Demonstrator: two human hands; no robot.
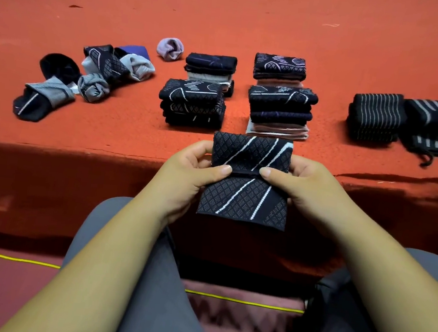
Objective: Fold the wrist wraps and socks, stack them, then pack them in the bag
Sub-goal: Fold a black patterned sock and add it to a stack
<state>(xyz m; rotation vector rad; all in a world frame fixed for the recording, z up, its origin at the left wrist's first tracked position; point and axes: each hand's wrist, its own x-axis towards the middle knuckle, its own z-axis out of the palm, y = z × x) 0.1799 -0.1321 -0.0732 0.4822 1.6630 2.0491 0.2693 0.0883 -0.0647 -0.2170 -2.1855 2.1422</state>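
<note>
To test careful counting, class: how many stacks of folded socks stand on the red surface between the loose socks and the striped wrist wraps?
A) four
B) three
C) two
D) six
A: four stand in two rows: near-left stack, near-right stack, far-left stack, far-right stack; the patterned sock held by left hand and right hand is unstacked.

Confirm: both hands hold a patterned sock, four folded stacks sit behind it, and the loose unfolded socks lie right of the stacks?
Wrong side. In the head view the loose unfolded socks lie left of the stacks. The left hand and right hand do hold the patterned sock.
</note>
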